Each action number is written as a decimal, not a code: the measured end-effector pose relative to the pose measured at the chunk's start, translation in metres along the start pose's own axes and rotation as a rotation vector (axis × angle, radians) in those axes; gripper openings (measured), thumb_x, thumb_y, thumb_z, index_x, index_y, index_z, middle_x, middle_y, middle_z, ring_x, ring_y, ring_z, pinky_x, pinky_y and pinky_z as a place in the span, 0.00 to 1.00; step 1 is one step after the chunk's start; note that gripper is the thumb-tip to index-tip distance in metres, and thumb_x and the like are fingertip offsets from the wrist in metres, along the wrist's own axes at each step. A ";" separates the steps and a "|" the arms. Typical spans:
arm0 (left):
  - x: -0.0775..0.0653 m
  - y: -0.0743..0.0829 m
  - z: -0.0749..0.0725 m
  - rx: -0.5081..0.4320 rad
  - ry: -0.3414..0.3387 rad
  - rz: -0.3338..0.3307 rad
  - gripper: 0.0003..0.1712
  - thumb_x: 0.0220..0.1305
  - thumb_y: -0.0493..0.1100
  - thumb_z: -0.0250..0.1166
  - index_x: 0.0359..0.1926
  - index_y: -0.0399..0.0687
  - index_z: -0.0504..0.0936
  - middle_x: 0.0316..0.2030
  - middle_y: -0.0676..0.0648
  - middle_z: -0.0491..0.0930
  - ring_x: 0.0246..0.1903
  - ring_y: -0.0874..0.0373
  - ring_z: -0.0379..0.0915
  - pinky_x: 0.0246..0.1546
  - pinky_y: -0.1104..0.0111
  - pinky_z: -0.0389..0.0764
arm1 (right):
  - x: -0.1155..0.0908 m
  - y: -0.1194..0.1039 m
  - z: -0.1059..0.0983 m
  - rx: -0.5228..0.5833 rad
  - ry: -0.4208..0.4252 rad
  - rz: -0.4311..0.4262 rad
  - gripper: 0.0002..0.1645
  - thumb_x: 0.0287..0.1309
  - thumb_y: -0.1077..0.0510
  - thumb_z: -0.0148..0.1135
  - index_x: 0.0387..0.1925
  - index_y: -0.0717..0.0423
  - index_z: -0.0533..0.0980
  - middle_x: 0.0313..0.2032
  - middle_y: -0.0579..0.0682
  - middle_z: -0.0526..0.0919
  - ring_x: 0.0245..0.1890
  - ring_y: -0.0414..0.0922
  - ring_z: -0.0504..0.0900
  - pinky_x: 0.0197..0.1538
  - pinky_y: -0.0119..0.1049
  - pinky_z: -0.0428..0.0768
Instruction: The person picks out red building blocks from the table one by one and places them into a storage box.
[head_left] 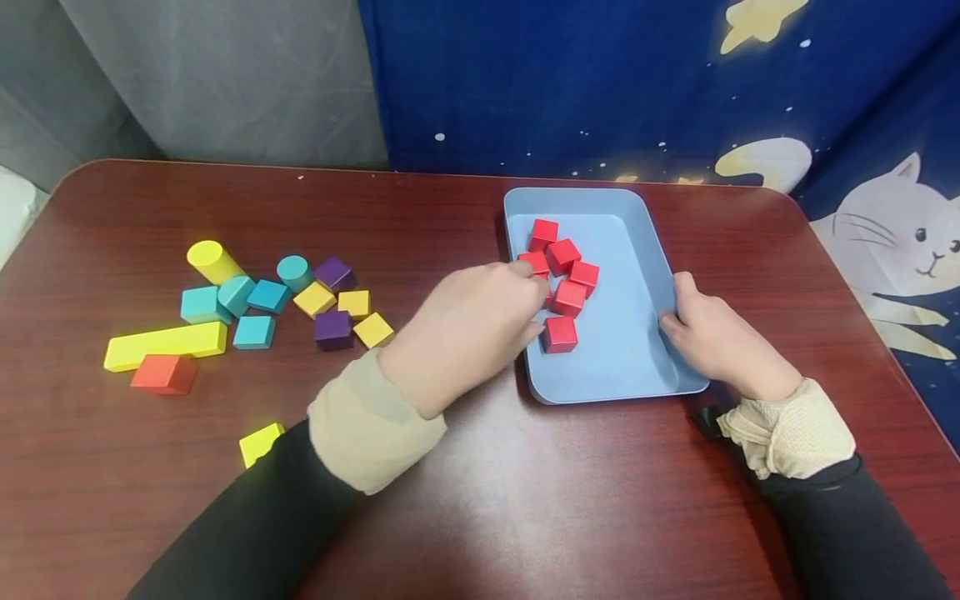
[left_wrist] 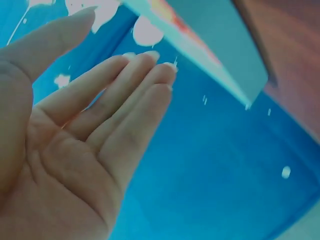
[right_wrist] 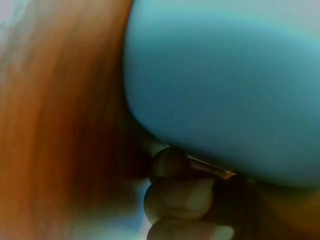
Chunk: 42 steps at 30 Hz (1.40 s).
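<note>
A light blue tray (head_left: 600,379) lies near the far edge of the table, holding several red cubes (head_left: 570,297) in its left half. Over its left rim hangs my left hand (head_left: 472,325), its fingers partly hiding the cubes there. In the left wrist view that hand (left_wrist: 85,135) shows a bare palm and loosely extended fingers, with the tray wall (left_wrist: 225,50) beyond the fingertips. My right hand (head_left: 720,342) grips the tray's right wall, thumb at the rim. Its curled fingertips (right_wrist: 180,195) show below the tray (right_wrist: 215,100) in the right wrist view.
To the left lie teal blocks (head_left: 254,332), purple cubes (head_left: 333,330), small yellow blocks (head_left: 373,330), a long yellow bar (head_left: 168,343), a yellow cylinder (head_left: 213,261) and an orange-red block (head_left: 163,375). One yellow block (head_left: 260,443) sits by the left sleeve. Curtains hang behind the table.
</note>
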<state>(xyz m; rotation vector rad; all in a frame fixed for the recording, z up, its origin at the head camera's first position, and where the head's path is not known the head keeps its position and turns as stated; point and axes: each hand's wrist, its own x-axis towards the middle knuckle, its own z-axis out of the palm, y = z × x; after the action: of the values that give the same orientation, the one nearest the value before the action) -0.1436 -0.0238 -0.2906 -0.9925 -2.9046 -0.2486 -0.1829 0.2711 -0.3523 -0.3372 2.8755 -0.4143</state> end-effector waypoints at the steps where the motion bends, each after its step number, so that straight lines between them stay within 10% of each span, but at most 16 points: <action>1: -0.004 -0.001 -0.004 -0.002 -0.004 -0.009 0.19 0.56 0.50 0.69 0.46 0.48 0.84 0.34 0.51 0.80 0.31 0.60 0.75 0.36 0.71 0.76 | 0.000 0.000 0.000 0.001 -0.001 0.001 0.15 0.66 0.56 0.41 0.44 0.63 0.53 0.25 0.59 0.71 0.27 0.52 0.74 0.35 0.46 0.72; 13: -0.064 -0.023 -0.040 -0.036 -0.075 -0.196 0.15 0.57 0.49 0.68 0.44 0.47 0.84 0.30 0.52 0.80 0.30 0.57 0.77 0.33 0.64 0.77 | -0.001 0.002 0.002 0.004 0.009 -0.008 0.15 0.65 0.57 0.41 0.44 0.64 0.53 0.25 0.59 0.72 0.28 0.53 0.74 0.35 0.46 0.72; 20: -0.128 -0.081 -0.029 0.047 0.089 -0.296 0.08 0.60 0.48 0.63 0.27 0.56 0.74 0.22 0.56 0.68 0.23 0.61 0.63 0.23 0.67 0.66 | 0.002 0.000 0.001 -0.002 0.015 -0.021 0.15 0.65 0.56 0.41 0.44 0.64 0.53 0.26 0.60 0.73 0.29 0.53 0.75 0.37 0.47 0.72; 27: -0.183 -0.149 -0.021 0.067 -0.097 -0.517 0.19 0.48 0.50 0.73 0.40 0.45 0.82 0.28 0.49 0.76 0.27 0.54 0.70 0.26 0.62 0.69 | 0.001 0.000 0.000 -0.003 0.017 -0.011 0.15 0.65 0.56 0.41 0.45 0.64 0.53 0.25 0.59 0.72 0.28 0.53 0.75 0.37 0.47 0.72; 33: -0.202 -0.174 -0.013 0.114 -0.041 -0.503 0.34 0.25 0.38 0.81 0.41 0.33 0.82 0.37 0.30 0.80 0.33 0.38 0.75 0.24 0.55 0.73 | -0.001 0.001 0.000 0.004 0.019 -0.006 0.15 0.65 0.57 0.42 0.45 0.64 0.54 0.25 0.58 0.71 0.28 0.52 0.74 0.35 0.45 0.72; 42: -0.209 -0.186 -0.007 0.079 -0.054 -0.487 0.29 0.20 0.33 0.80 0.35 0.37 0.84 0.35 0.31 0.80 0.32 0.39 0.74 0.23 0.56 0.74 | 0.000 0.000 0.000 0.003 0.001 -0.005 0.15 0.66 0.56 0.41 0.45 0.64 0.54 0.23 0.57 0.70 0.27 0.51 0.73 0.34 0.44 0.72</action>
<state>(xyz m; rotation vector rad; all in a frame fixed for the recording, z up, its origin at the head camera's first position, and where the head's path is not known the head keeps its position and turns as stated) -0.0923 -0.2960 -0.3311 -0.2705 -3.1315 -0.1260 -0.1832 0.2713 -0.3525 -0.3437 2.8754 -0.4199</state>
